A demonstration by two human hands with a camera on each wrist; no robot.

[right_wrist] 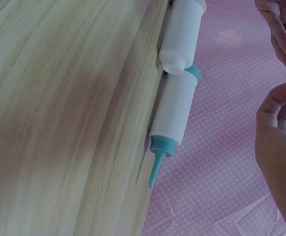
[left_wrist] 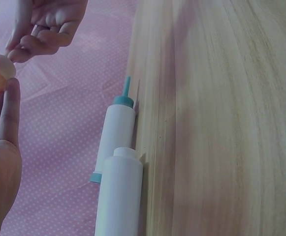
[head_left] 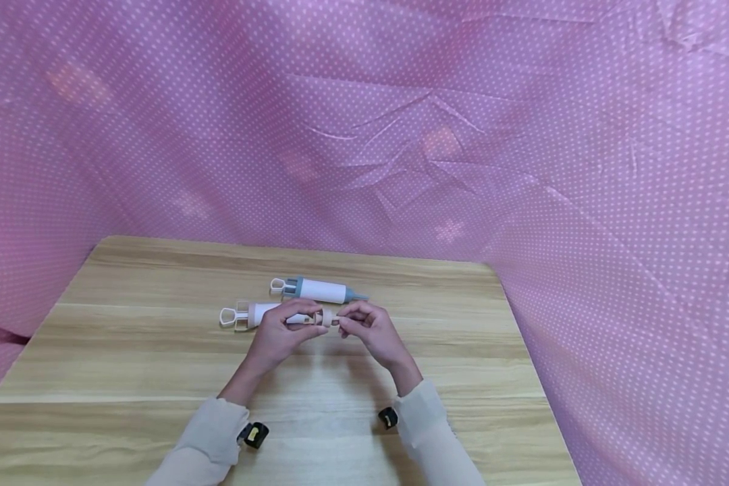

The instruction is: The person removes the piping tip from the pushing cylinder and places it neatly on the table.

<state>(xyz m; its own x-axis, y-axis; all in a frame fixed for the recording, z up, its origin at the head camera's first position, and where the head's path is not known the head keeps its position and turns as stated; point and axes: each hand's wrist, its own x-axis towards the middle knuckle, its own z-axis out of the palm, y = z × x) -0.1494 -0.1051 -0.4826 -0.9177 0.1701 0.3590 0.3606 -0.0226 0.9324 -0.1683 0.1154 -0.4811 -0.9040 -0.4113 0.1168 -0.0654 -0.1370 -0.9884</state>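
Between both hands, above the table, is a small beige cap-like piece (head_left: 327, 317) with a narrow stem. My left hand (head_left: 282, 337) pinches its wide part between thumb and fingers. The fingertips of my right hand (head_left: 373, 331) pinch the narrow end. In the left wrist view the beige piece (left_wrist: 6, 71) appears round and pale, partly covered by fingers. Just behind the left hand lies a white syringe-like tube (head_left: 264, 312) with a beige collar and a white ring handle. Its bare neck shows in the left wrist view.
Beyond the hands lies a second white tube (head_left: 323, 291) with teal ends, a thin teal nozzle and a white ring handle. The wooden table (head_left: 127, 371) carries both tubes. Pink dotted cloth (head_left: 364, 135) hangs around its back and sides.
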